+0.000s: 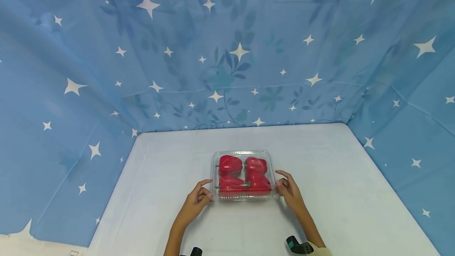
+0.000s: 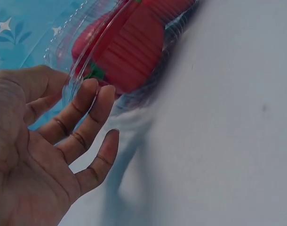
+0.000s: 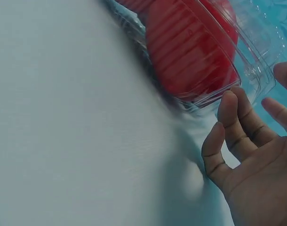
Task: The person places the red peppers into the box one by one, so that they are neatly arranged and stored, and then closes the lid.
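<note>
A clear plastic clamshell box (image 1: 243, 198) with a ridged rim lies on the white table, its lid down over several red bell peppers (image 1: 230, 165) with green stems. My left hand (image 1: 194, 202) pinches the box's left edge near the front corner. In the left wrist view, the left fingertips (image 2: 105, 94) meet the box wall beside a green stem, and the thumb tip is partly hidden behind the rim. At the right front corner, my right hand (image 1: 290, 192) pinches the edge. The right wrist view shows the right fingertips (image 3: 228, 101) against the box's side.
A white cloth covers the table (image 1: 170, 157). Blue curtains (image 1: 227, 50) with white stars stand along the back and both sides. Dark wrist straps (image 1: 299, 245) show at the bottom edge.
</note>
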A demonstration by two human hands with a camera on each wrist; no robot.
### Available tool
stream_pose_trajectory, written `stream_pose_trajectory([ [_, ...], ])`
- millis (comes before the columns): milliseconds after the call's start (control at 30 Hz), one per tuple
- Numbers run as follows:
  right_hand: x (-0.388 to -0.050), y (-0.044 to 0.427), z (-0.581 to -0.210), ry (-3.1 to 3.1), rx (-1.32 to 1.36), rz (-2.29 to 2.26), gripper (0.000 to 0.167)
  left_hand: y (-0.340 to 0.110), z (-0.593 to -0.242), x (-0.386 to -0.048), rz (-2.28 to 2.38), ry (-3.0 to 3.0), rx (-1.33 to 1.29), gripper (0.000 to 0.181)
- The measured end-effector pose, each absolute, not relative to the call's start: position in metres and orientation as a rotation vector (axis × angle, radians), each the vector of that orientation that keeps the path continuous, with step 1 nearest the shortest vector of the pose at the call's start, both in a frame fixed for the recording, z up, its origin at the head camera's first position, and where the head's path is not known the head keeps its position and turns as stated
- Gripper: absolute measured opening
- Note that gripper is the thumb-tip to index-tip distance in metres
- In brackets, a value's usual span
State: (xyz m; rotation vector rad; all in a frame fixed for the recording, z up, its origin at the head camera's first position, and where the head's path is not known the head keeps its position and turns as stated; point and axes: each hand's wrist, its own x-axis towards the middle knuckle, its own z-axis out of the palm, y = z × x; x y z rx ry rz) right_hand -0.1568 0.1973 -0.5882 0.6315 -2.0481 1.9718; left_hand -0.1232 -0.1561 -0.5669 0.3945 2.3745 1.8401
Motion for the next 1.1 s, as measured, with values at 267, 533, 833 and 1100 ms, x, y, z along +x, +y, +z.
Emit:
stream_pose_trajectory([
  [267,-0.136,0.199,-0.589,-2.096,0.520,2.191,0.047,-0.147,-0.564,-0.123,1.969,2.189,0.214,0.047],
  [533,-0.127,0.194,-0.586,-2.171,0.104,2.381,0.047,-0.144,-0.559,-0.122,1.951,2.110,0.095,0.048],
  [833,-0.121,0.186,-0.575,-2.258,-0.142,2.380,0.023,-0.144,-0.557,-0.126,1.939,2.070,0.116,0.044],
  [1100,-0.120,0.181,-0.580,-2.271,-0.175,2.351,0.029,-0.147,-0.560,-0.124,1.951,2.021,0.129,0.045],
])
